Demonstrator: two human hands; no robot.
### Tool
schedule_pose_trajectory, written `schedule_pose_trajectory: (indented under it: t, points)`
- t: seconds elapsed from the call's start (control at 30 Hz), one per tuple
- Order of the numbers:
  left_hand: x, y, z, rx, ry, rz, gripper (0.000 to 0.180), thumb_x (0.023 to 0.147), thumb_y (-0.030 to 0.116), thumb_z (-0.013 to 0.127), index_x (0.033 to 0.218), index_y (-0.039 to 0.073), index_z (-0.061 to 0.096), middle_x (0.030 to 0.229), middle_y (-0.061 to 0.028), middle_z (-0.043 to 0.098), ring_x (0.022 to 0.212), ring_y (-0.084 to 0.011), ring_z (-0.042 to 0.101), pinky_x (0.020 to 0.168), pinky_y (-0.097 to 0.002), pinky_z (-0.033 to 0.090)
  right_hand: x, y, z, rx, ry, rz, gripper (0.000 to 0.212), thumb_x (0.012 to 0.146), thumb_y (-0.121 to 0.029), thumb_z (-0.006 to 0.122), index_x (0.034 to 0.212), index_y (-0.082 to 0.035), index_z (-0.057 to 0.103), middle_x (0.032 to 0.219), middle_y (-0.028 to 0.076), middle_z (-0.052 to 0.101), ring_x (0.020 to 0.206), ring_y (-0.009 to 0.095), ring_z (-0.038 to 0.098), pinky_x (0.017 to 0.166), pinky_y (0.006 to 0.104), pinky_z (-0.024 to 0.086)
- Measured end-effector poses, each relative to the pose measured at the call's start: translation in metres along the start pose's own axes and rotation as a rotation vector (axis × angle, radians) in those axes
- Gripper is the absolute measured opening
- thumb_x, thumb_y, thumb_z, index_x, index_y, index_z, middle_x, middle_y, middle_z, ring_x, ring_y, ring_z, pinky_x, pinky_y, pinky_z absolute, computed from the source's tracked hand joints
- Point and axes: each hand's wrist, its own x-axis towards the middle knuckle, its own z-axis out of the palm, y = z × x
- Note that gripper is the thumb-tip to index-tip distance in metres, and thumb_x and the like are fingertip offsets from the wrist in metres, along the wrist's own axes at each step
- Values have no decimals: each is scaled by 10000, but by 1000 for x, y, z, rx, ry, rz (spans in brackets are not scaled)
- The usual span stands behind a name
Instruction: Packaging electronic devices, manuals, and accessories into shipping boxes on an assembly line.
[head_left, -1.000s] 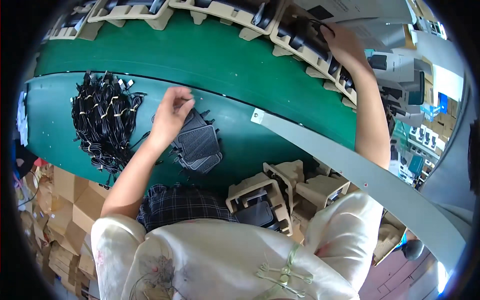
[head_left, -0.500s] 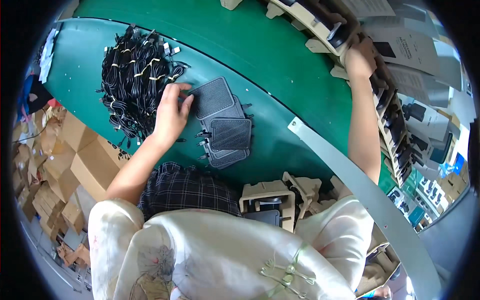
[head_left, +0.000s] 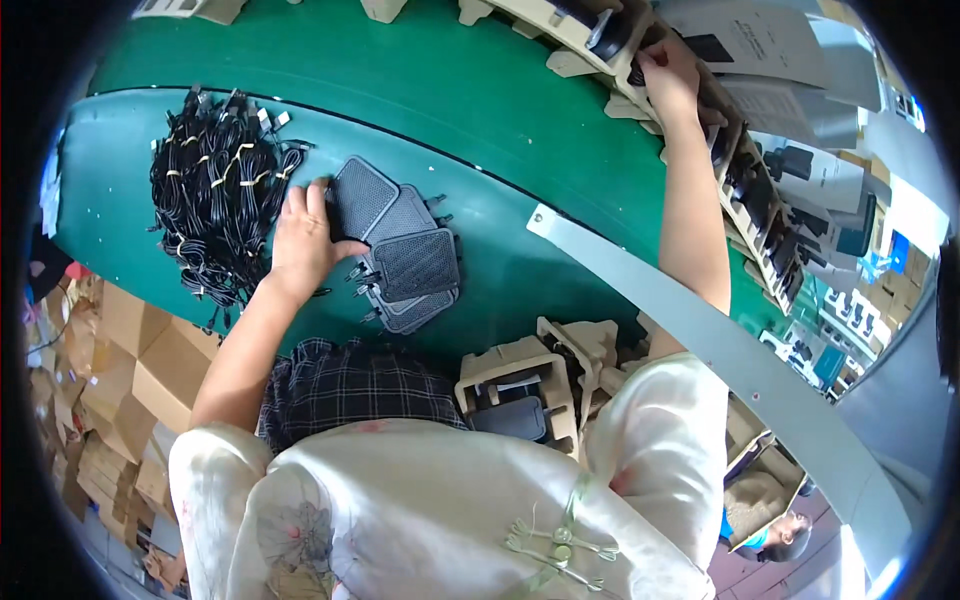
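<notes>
My left hand (head_left: 302, 238) rests at the left side of a pile of dark grey mesh-faced rectangular panels (head_left: 418, 265). Its fingers are stretched out and the thumb stands apart, near the panels' edge. Short black cable ends stick out from the pile. Left of this hand lies a large heap of bundled black cables (head_left: 215, 180), tied with pale ties. Far right, my right hand (head_left: 674, 78) reaches into a beige moulded tray (head_left: 625, 85). Its fingers are bent together on a small black piece, mostly hidden by the fingers.
A row of beige trays with black parts (head_left: 755, 215) runs down the right side, beside printed white boxes (head_left: 745, 45). A grey metal strip (head_left: 640, 285) crosses the green table (head_left: 420, 90). More trays (head_left: 555, 372) stand by my lap. Cardboard boxes (head_left: 170, 360) fill the lower left. Another person (head_left: 785, 535) shows at lower right.
The view has shifted, so the table things appear further left. My left hand's fingers have straightened and the thumb has spread. My right hand has come into clearer sight at the tray.
</notes>
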Motion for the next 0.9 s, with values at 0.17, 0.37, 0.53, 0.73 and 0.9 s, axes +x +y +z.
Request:
schedule_pose_trajectory:
  t: [0.17,0.37,0.53,0.73,0.9]
  points:
    - [-5,-25,4,-405,-75,-65,400,744,187,680,1026,11,457,799,-85,536,620,-191,530,540,-283,427,-13,-6,-37,169,-252,69,202,765,-189,639,891,-38,596,763,88,615,696,195,575,671,292,447]
    - [8,4,-56,-1039,-170,-333,147,859,136,557,947,23,524,782,-55,582,571,-153,562,530,-267,449,-33,-6,-32,135,-187,79,267,764,-273,632,938,-71,614,881,100,618,799,220,584,700,312,448]
    - [40,90,-74,-1549,-194,-249,300,886,193,529,1092,-24,503,813,-53,582,615,-95,539,548,-203,418,-32,-26,-54,-494,-170,-228,292,773,-311,619,937,-70,623,944,121,607,808,203,579,677,290,452]
    - [82,130,-51,-2099,-682,-17,296,879,154,533,1097,-43,501,777,-56,565,613,-101,520,554,-199,411,-61,-89,-83,1043,-876,-26,474,792,-393,610,1127,-66,535,953,48,614,821,129,571,605,224,428]
    - [75,196,-55,-2138,-879,-123,225,876,100,525,1049,-44,520,767,-59,543,591,-103,488,518,-199,386,-87,-82,-100,1027,-653,163,504,830,-362,585,1207,-51,460,968,24,595,732,66,535,545,175,378]
